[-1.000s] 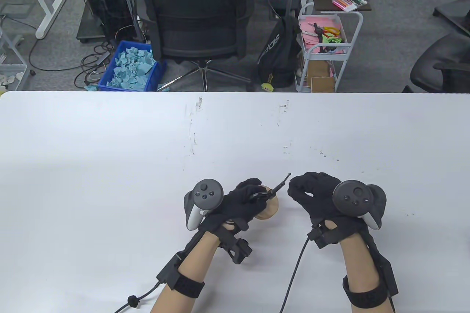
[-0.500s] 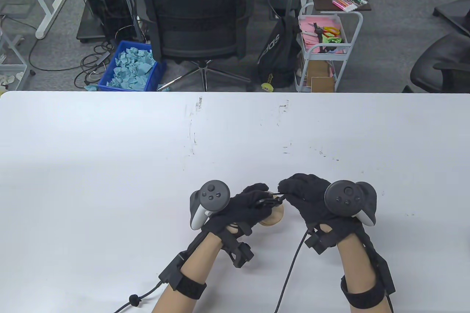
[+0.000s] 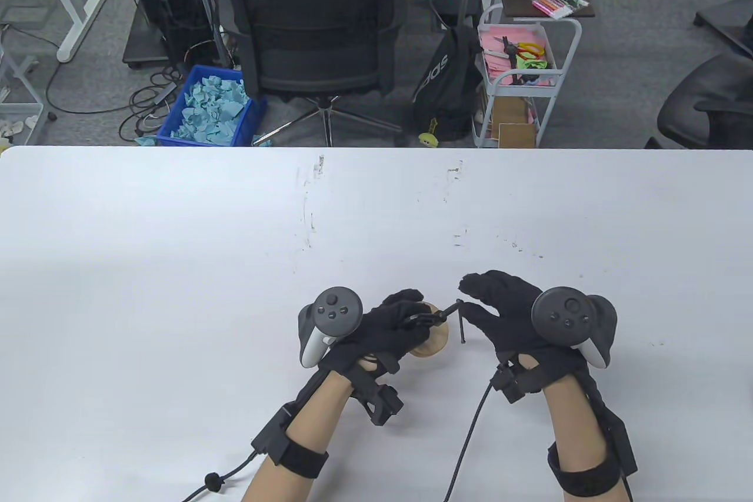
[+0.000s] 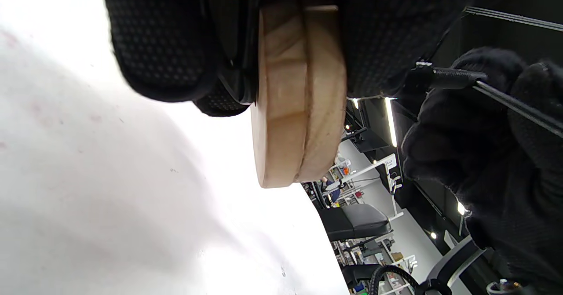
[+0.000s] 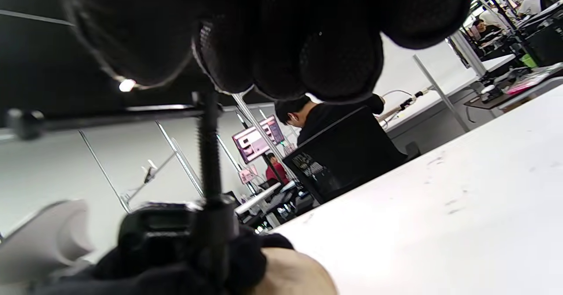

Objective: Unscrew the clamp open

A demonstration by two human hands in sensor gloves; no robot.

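A small black clamp (image 3: pixel 425 318) is tightened on two stacked wooden discs (image 3: pixel 432 340); the discs show edge-on in the left wrist view (image 4: pixel 299 97). My left hand (image 3: pixel 406 313) grips the clamp frame and the discs just above the table. The clamp's threaded screw (image 5: pixel 209 154) points toward my right hand, and its thin handle bar (image 3: pixel 462 322) hangs down from the screw's end. My right hand (image 3: pixel 491 302) is at the screw's end with its fingers spread and its fingertips (image 5: pixel 286 44) by the screw's head. I cannot see a firm hold on the bar.
The white table (image 3: pixel 235 261) stretches far beyond both hands. Cables (image 3: pixel 470 437) trail from both wrists to the near edge. Past the far edge stand an office chair (image 3: pixel 317 25), a blue bin (image 3: pixel 206 107) and a white cart (image 3: pixel 517 84).
My right hand closed in and pinched the handle bar, then turned it and spread its fingers. The bar pointed up and right; now it hangs down. My left hand kept its hold.
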